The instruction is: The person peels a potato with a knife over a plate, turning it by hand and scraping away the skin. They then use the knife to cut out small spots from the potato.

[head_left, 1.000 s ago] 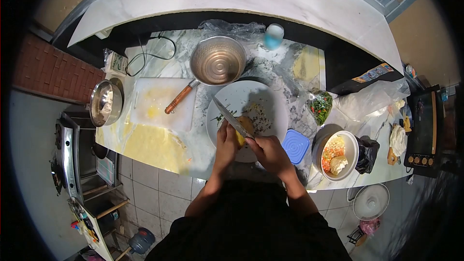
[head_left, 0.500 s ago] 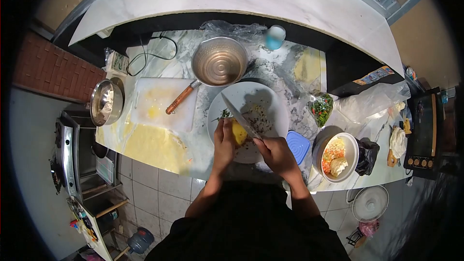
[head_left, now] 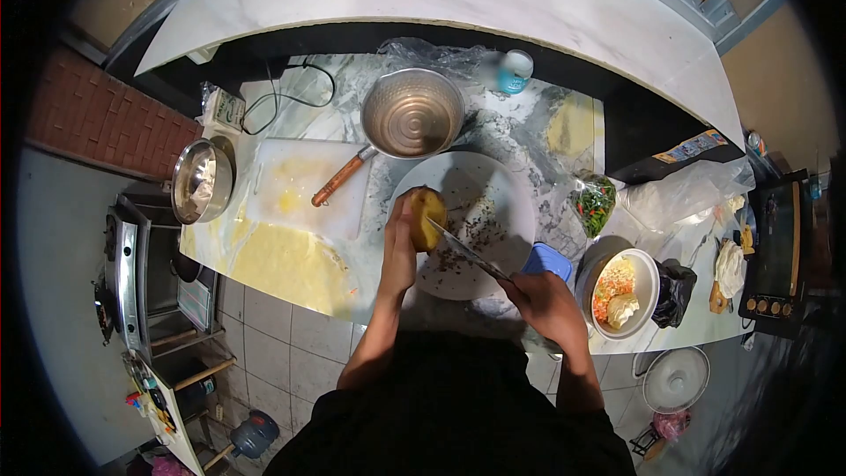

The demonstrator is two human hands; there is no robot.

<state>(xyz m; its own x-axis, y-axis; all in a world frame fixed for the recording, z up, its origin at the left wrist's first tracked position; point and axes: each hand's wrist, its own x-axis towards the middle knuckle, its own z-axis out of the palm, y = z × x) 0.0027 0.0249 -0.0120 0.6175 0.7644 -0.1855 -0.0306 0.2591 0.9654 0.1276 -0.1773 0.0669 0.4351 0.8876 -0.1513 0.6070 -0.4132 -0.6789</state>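
Edges first: the white plate (head_left: 515,198) sits close to the near edge of the marble counter (head_left: 366,220), and the person's body fills the space just below that edge. Left of the plate there is open counter. A white cutting board (head_left: 295,185) lies there with bare stone in front of it, and beyond that is the drop to a tiled floor.

Behind the plate, a steel saucepan (head_left: 412,113) crowds its far rim, with the wooden handle angling out toward the cutting board. Right of the plate it's tight. A blue lid (head_left: 546,257) is tucked against the near-right rim, a bag of chopped chillies (head_left: 592,203) lies just past it, and a bowl of food (head_left: 621,289) stands further right again. A blue-capped bottle (head_left: 514,70) stands well behind the plate by the dark back ledge. Dark scraps are scattered over the middle of the plate.

Now the hands. The left hand (head_left: 401,247) is up over the plate's left rim, with its fingers curled snugly around a yellow potato (head_left: 427,214), which it holds clear of the plate. The right hand (head_left: 551,304), off the plate's near-right rim, is a closed fist on the handle of a knife (head_left: 467,253). The blade slants across the plate and its tip meets the potato's lower side.
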